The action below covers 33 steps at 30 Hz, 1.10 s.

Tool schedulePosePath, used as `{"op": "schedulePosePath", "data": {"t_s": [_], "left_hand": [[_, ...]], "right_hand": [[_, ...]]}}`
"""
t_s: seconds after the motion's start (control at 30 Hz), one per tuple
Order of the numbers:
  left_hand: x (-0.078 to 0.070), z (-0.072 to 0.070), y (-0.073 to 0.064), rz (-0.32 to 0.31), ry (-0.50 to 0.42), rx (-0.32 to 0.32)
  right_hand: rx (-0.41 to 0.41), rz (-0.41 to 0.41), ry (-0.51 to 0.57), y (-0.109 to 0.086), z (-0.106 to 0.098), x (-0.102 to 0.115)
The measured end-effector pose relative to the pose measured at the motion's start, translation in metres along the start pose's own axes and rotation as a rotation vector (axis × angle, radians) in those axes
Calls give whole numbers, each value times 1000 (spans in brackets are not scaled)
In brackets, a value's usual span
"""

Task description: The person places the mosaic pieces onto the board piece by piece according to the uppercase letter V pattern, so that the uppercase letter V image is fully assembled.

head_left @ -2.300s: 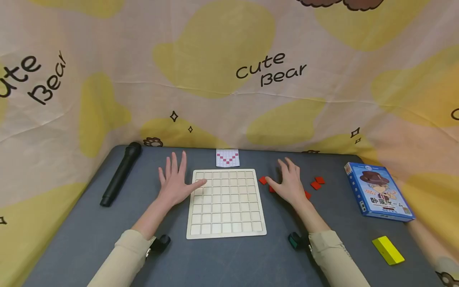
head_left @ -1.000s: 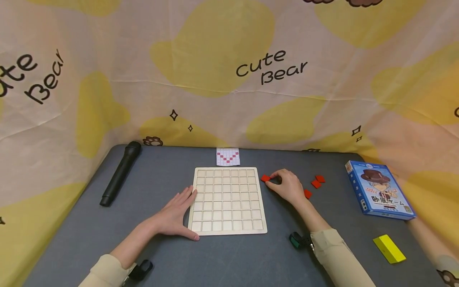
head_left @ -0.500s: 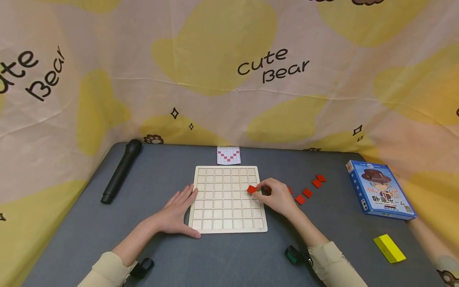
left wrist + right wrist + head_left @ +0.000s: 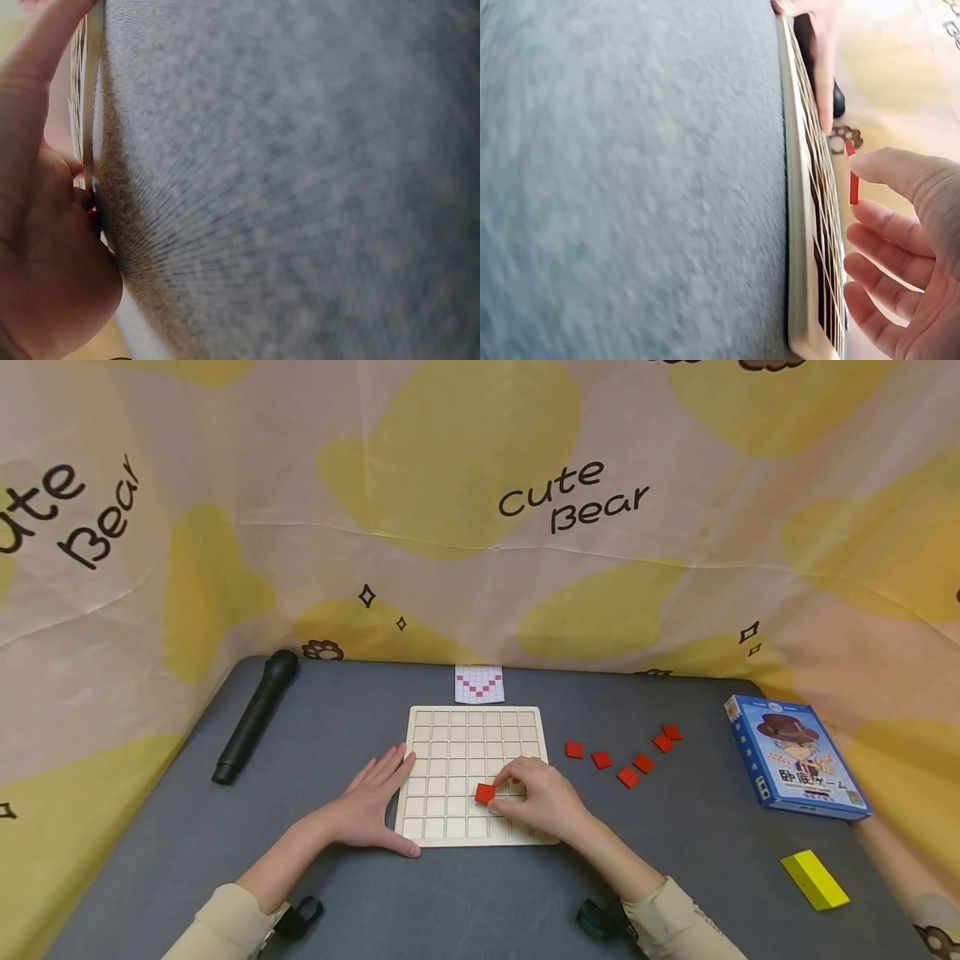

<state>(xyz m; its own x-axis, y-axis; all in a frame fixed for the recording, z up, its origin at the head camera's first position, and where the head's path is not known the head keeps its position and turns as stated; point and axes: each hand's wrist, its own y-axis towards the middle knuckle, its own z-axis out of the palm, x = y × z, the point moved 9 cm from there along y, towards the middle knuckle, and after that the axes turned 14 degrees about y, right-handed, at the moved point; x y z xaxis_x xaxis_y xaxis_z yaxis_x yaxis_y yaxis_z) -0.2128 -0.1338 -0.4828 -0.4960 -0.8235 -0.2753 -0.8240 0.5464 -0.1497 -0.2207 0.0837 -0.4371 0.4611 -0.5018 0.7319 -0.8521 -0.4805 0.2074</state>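
A pale square board (image 4: 477,745) with a grid of shallow cells lies mid-table. My left hand (image 4: 367,810) rests against its left side, fingers on the left edge and thumb by the near left corner. Between thumb and index finger my right hand (image 4: 543,797) pinches a small red square tile (image 4: 485,793) over the lower middle of the grid. The right wrist view shows this tile (image 4: 853,176) edge-on, held above the board (image 4: 799,225), the other fingers loosely bent. Several more red tiles (image 4: 602,760) lie flat on the table to the board's right.
Behind the board is a small paper card (image 4: 479,685) with a red V pattern on a grid. A black microphone (image 4: 255,717) lies at left. A blue game box (image 4: 797,758) and a yellow block (image 4: 815,880) are at right. A patterned cloth (image 4: 450,527) hangs behind.
My left hand has come down from above the board's upper left to its left edge. My right hand has picked up a red tile beside the board and carried it left over the grid.
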Motion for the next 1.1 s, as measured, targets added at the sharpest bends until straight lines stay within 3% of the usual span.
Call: {"op": "schedulePosePath", "data": {"t_s": [0.37,0.83,1.1], "left_hand": [[-1,-2,1,16,-4,-11],[4,-8,-3,-2,-13,-50],[2,-13,-1,20,14,-88]], "right_hand": [[59,1,-109,-1,14,5],[45,-50,-97,-2,16,6],[48,-64,-75,-3,16,5]]}}
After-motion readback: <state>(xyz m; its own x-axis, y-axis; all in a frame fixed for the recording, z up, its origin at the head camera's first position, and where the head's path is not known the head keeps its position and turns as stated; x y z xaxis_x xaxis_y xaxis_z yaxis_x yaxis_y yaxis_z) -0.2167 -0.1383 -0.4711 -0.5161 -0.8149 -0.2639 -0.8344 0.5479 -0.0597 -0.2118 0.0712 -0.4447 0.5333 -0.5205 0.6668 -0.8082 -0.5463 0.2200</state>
